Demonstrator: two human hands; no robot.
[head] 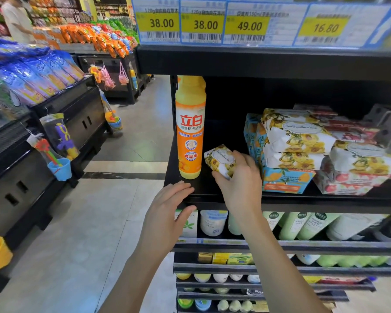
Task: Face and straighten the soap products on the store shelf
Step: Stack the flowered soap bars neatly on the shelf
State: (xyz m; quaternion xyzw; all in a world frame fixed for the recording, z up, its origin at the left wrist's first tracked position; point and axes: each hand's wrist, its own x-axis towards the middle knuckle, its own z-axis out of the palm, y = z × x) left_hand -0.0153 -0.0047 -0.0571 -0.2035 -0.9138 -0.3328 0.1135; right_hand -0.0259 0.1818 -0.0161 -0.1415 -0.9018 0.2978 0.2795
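The left hand lies with its fingers straight and close together on the front edge of the shelf. Just beyond, the right hand has its fingers curled around a flowered soap bar, tilted above the shelf, between the upright orange bottle and the stacked soap packs.

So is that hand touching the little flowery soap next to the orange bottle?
Touching. The head view shows the right hand with its thumb under the flowery soap and its fingers curled over the top, gripping it.
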